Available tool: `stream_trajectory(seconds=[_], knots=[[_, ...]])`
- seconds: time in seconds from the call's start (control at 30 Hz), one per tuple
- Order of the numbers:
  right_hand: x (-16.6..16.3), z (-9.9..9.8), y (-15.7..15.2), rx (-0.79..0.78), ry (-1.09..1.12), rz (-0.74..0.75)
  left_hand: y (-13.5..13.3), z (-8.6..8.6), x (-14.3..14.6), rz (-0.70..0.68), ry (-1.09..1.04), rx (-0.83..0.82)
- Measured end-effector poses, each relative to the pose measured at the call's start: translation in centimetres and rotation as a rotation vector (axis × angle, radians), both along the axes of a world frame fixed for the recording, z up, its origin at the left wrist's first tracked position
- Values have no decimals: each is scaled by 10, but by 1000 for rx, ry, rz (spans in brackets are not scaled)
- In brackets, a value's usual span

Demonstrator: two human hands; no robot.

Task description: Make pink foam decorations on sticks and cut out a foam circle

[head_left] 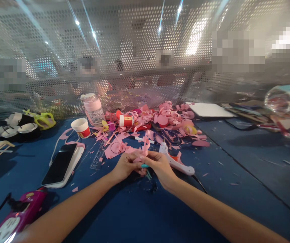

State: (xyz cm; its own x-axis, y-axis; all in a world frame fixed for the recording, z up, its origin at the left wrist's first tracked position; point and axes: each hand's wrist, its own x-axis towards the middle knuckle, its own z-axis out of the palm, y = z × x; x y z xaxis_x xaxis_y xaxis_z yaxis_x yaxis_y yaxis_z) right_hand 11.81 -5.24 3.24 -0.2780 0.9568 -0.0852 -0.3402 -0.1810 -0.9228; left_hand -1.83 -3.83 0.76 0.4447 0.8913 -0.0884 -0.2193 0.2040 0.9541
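My left hand (127, 165) and my right hand (160, 164) meet at the middle of the blue table (236, 158), fingers pinched together on a curled strip of pink paper (145, 147) that stands up between them. A small teal object (145, 166), too small to name, shows between the two hands. A white glue gun (176, 162) lies just right of my right hand. Behind the hands spreads a heap of pink paper scraps (165, 121).
A phone (60, 165) on a white power bank lies at the left, with a paper cup (81, 127) and a plastic bottle (93, 108) behind. A magenta power strip (16, 217) sits at the near left. A white pad (209, 109) lies at the back right before a perforated metal screen (145, 50).
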Motion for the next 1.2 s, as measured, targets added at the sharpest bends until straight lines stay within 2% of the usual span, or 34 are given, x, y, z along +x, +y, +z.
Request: stream_trajectory(seconds=[0.23, 0.37, 0.83, 1.07, 1.2], knots=[[3, -1, 3, -133, -55, -24, -1, 7, 3, 22, 18, 20], [3, -1, 4, -142, -67, -36, -1, 7, 3, 0, 30, 29], [2, -1, 2, -3, -93, -91, 1, -3, -2, -79, 3, 21], [6, 1, 6, 100, -185, -172, 2, 4, -3, -121, -71, -46], [7, 2, 7, 134, -208, -176, 3, 3, -2, -33, -87, -80]])
